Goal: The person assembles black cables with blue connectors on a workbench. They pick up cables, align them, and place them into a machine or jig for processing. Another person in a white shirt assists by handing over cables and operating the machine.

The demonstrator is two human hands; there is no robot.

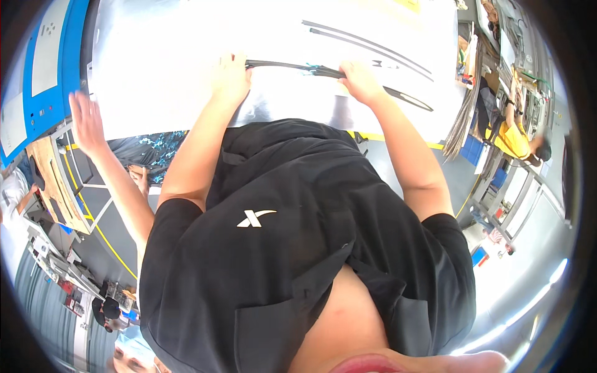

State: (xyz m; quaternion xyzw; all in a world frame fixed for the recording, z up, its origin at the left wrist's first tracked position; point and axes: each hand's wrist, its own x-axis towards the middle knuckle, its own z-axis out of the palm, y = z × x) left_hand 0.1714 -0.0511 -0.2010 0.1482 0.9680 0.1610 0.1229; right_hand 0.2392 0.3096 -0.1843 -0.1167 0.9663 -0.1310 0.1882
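- Over the white table (161, 46), black strip bundle (323, 71) with teal flecks;
- gripped at left in the closed left hand (231, 81);
- pinched farther right in the closed right hand (362, 82);
- beyond, two long black strips (357, 41).

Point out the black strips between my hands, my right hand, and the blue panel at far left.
Black strips (280, 63): head view, on their middle stretch.
Right hand (362, 83): head view, on its back.
Blue panel (74, 62): head view, on its blue border.

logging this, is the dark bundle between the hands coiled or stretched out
Stretched out: the dark bundle runs nearly straight from the left hand to the right hand.
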